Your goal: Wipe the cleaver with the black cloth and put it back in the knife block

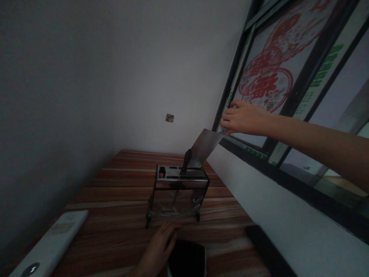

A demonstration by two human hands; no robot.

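My right hand (240,118), a ring on one finger, is wrapped round the handle of a cleaver (208,144). Its broad metal blade slants down to the left, and its lower end is behind a black handle (186,159) that stands up from the knife rack (181,184). I cannot tell whether the blade is in a slot. The rack has a shiny slotted top and a black frame on legs. In front of it, my left hand (160,246) rests low with fingers stretched forward, beside a black, pale-edged box-like thing (187,258) cut off by the frame.
On the wood-grain table (115,227), a long white object (53,244) lies at the left. A long black object (268,250) is at the right by the wall. A window (268,77) with red decorations runs along the right, and a small plate (170,118) marks the back wall.
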